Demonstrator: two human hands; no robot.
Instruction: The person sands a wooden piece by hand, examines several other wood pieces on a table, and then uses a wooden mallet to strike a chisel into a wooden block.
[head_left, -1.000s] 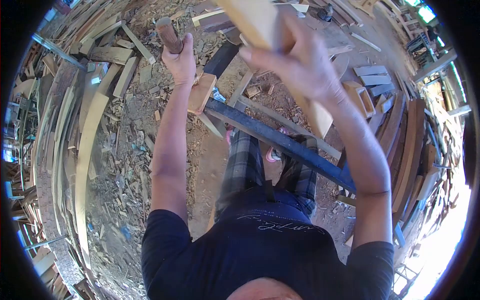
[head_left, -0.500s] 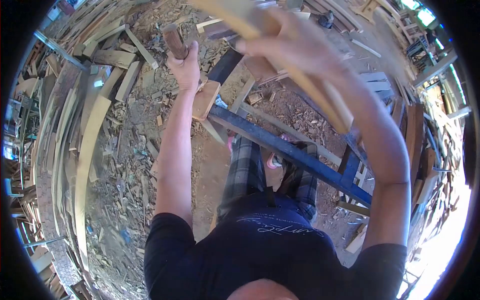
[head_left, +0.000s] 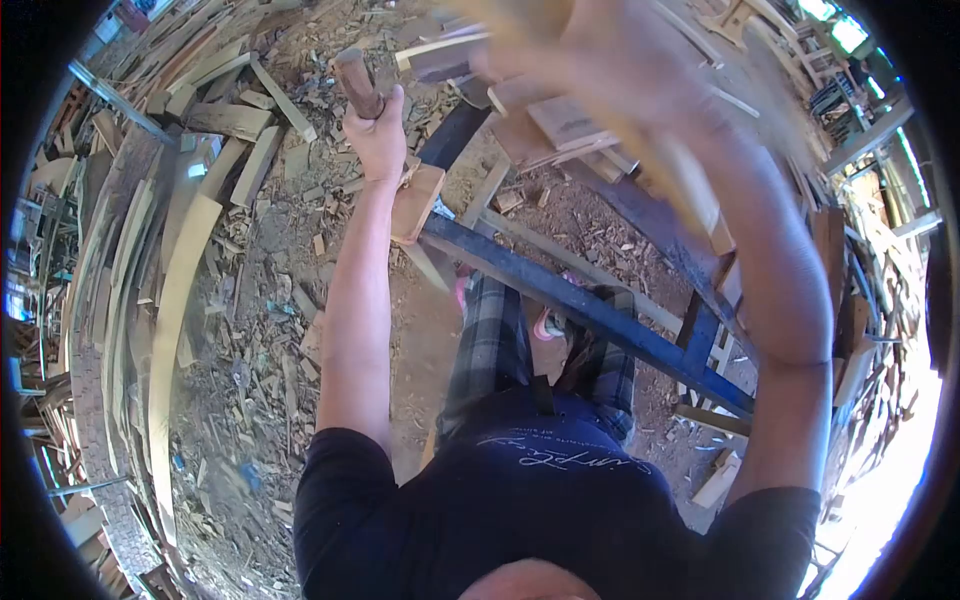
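Note:
My left hand (head_left: 378, 140) is wrapped round a short, thick brown wooden handle (head_left: 356, 82) that sticks up past the thumb. Below that wrist a reddish wooden block (head_left: 417, 203) sits at the end of a dark beam (head_left: 560, 292). At the upper right my right hand (head_left: 600, 65) is raised and smeared by motion, against a long pale wooden piece (head_left: 680, 190) that is blurred too. The fingers of this hand seem bent round the pale piece, whose upper end is a smear near the top edge.
Stacked boards (head_left: 570, 122) lie beyond the beam. A long curved plank (head_left: 178, 330) and more timber line the left side. Wood chips and offcuts cover the ground (head_left: 270, 370). Further lumber is piled at the right edge.
My right hand and the pale piece have moved up and slightly right, uncovering more of the stacked boards. My left hand has shifted slightly right with the handle.

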